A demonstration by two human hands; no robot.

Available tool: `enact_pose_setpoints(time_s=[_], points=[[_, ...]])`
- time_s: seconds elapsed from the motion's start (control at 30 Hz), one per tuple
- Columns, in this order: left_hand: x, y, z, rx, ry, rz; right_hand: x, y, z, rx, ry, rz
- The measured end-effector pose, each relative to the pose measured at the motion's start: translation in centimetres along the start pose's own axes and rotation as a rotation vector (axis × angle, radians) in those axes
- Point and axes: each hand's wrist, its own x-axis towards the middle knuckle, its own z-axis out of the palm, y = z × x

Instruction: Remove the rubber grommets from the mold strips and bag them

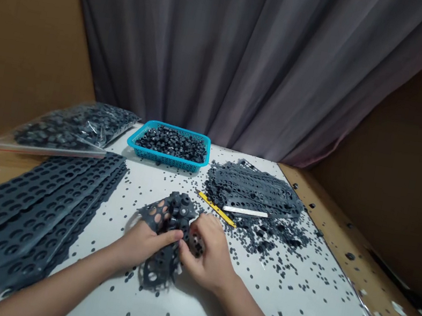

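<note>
A pleated grey curtain is hanging behind a white-topped table, with brown cardboard panels standing along its sides. A stack of punched dark rubber sheets is lying at the left, running out of view past the lower-left edge, while a second, messier stack is sitting at the far right. A clear plastic bag packed with dark pieces is resting at the far left, and its label, if any, is unreadable. Beside it, a blue plastic basket is holding a heap of small rubber rings. In the middle, both hands are gripping a torn, holed rubber sheet just above the table, close together. The left hand is pressing its thumb across the sheet, and the right hand is curling its fingers around the rings, pinching them. A yellow strip, too blurred to read, is lying near a white strip.
</note>
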Motion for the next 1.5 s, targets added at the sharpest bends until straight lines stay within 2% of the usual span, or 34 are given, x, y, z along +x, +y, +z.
enact_pose_setpoints(time_s=[0.1,0.23,0.33,0.43,0.57,0.7,0.8,0.93,1.03,1.13,1.23,1.4,1.5], points=[[-0.3,0.0,-0.2,0.055,0.003,0.013,-0.1,0.0,0.0,0.025,-0.107,-0.043],[-0.4,0.3,-0.5,0.059,-0.004,0.000,-0.1,0.1,0.3,0.120,-0.182,-0.022],[-0.2,0.9,-0.8,0.093,-0.054,0.019,-0.1,0.2,0.6,0.273,-0.223,0.087],[0.0,1.3,-1.0,0.096,-0.130,-0.015,-0.2,0.2,0.9,0.541,-0.312,0.269],[0.1,0.8,-0.8,-0.177,-0.168,-0.158,-0.1,0.4,1.2,1.031,-0.364,0.477],[0.1,-0.2,0.1,-0.502,-0.065,-0.326,-0.1,0.5,1.8,1.322,-0.264,0.610],[0.3,-0.4,0.8,-0.692,0.028,-0.372,0.0,0.4,2.3,1.442,-0.208,0.666],[0.4,0.0,0.9,-0.782,0.118,-0.418,0.4,0.4,2.1,1.496,-0.184,0.635],[0.5,0.5,0.3,-0.744,0.222,-0.432,0.9,0.7,1.4,1.459,-0.078,0.533],[0.8,0.8,-0.4,-0.678,0.326,-0.397,1.2,1.4,0.6,1.312,0.028,0.442],[0.8,0.6,-0.7,-0.642,0.314,-0.387,1.2,1.9,0.1,1.227,0.055,0.393],[0.4,0.2,-0.4,-0.609,0.199,-0.382,0.9,1.7,0.4,1.292,0.020,0.343],[0.3,0.4,-0.4,-0.601,0.188,-0.366,0.8,1.5,0.6,1.319,-0.017,0.350]])
